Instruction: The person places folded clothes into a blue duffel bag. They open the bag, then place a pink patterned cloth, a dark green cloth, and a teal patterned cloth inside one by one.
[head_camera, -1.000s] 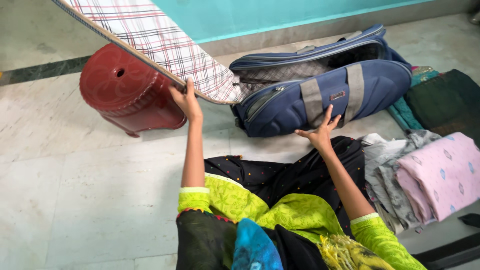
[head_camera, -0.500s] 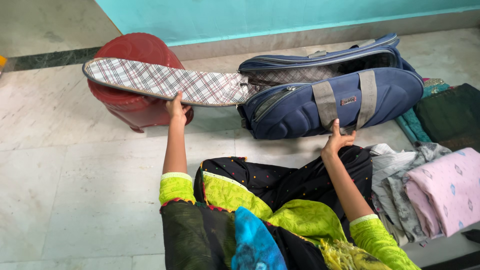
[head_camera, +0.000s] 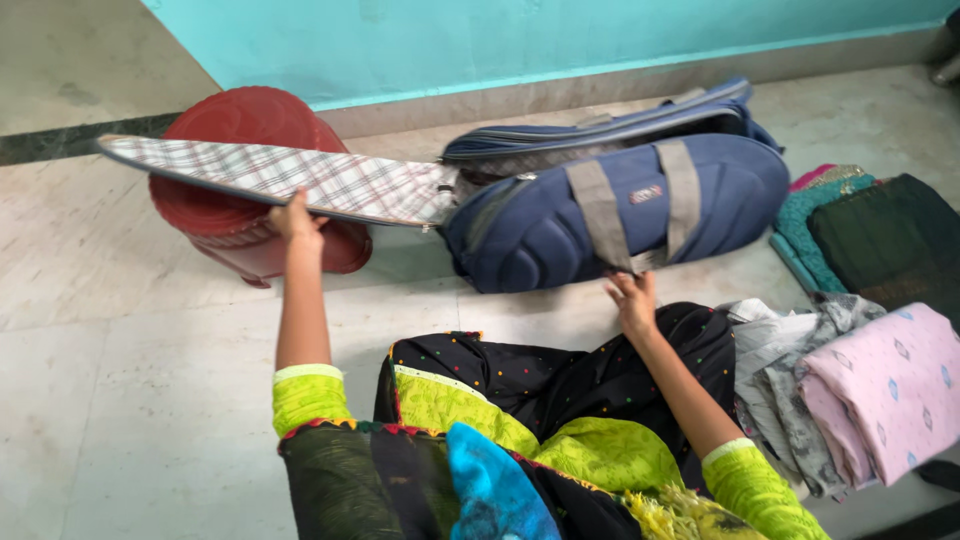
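Left hand (head_camera: 292, 214) grips the checked bag lid (head_camera: 300, 182) over the red stool (head_camera: 250, 190), right hand (head_camera: 634, 298) rests open-fingered against the blue bag (head_camera: 610, 205) just ahead; best lower that lid level and steady.

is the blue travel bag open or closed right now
Open. The blue travel bag's checked-lined lid flap is swung out sideways, held up by the left hand.
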